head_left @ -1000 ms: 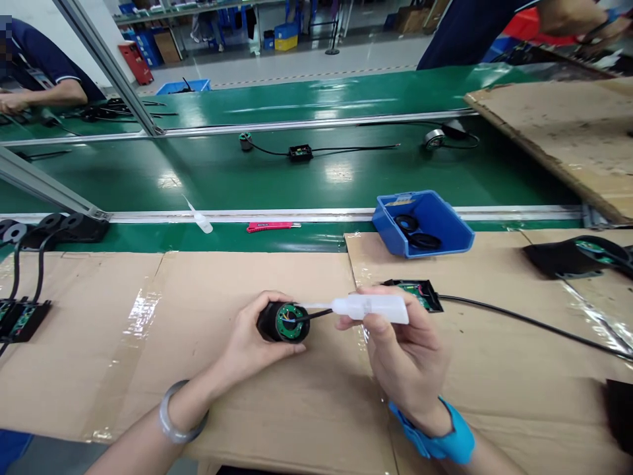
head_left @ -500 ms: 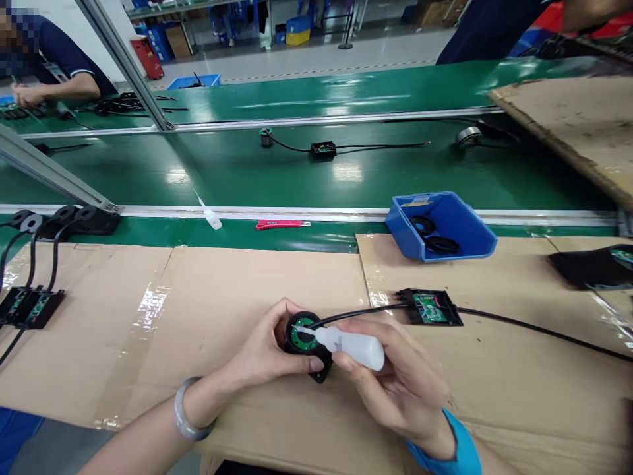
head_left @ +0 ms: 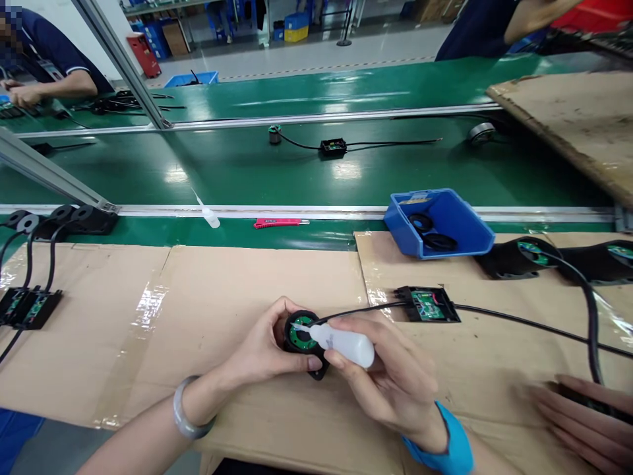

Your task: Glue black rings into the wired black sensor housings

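Observation:
My left hand point(head_left: 277, 346) wraps round a black round housing point(head_left: 319, 369) with a green circuit board point(head_left: 301, 338) set in its top. Between the thumb and fingers of my right hand point(head_left: 390, 376) is a white squeeze bottle point(head_left: 349, 346), tilted so its thin nozzle reaches the board; whether liquid comes out I cannot tell. A black cable point(head_left: 363, 310) runs from the housing to an open black box point(head_left: 428, 305) with a green board inside, lying on the cardboard to the right.
A blue bin point(head_left: 440, 224) with black rings stands behind the box. A red utility knife point(head_left: 281, 223) and another squeeze bottle point(head_left: 210, 216) lie along the belt's edge. Wired boxes point(head_left: 30, 307) sit at left. At right are black housings point(head_left: 517, 257) and another person's hand point(head_left: 588, 422).
Another person's hand has come in at the lower right, and a further cabled housing now lies at right. On the belt, parts have shifted right. My hands have hardly moved.

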### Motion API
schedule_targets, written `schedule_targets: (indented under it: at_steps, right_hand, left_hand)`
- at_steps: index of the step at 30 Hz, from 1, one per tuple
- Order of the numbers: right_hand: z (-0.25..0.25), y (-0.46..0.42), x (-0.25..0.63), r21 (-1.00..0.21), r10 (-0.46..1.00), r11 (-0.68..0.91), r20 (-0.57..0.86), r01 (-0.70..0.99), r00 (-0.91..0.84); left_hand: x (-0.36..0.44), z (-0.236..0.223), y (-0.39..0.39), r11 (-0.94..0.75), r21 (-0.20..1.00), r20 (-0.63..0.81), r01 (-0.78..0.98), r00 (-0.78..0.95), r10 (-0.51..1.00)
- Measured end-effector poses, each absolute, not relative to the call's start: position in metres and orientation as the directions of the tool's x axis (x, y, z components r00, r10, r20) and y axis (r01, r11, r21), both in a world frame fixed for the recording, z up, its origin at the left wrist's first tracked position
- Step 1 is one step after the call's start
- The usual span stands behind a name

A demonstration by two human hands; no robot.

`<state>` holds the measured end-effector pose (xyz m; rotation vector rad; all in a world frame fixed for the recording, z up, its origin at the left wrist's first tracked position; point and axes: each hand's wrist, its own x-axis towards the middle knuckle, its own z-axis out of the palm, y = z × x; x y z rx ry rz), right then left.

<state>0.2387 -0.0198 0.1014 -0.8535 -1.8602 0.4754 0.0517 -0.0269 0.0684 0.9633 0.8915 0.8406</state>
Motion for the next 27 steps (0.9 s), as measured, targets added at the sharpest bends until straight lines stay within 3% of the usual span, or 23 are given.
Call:
schedule_targets:
  at_steps: [8,14,19,23,27]
  right_hand:
    - [0.103,-0.020,0.239,-0.743,0.800,0.600,0.552,0.295,-0.237]
    - [0.099,-0.016,0.240,-0.707,0.767,0.641,0.599,0.299,-0.230]
    - [0.088,-0.014,0.248,-0.779,0.806,0.586,0.589,0.224,-0.059]
    - [0.078,-0.002,0.254,-0.901,0.891,0.426,0.402,-0.083,0.212]
    - [0.075,0.021,0.257,-0.918,0.912,0.328,0.245,-0.225,0.329]
  left_hand:
    - [0.052,0.065,-0.028,0.324,0.925,-0.229,-0.197,0.390,0.892]
    - [0.052,0.067,-0.027,0.296,0.936,-0.205,-0.191,0.389,0.898]
    - [0.049,0.065,-0.027,0.228,0.963,-0.168,-0.141,0.346,0.923]
    - [0.042,0.061,-0.022,0.040,0.990,-0.066,0.132,0.198,0.978]
    - [0.032,0.059,-0.012,-0.229,0.846,0.176,0.482,0.153,0.972]
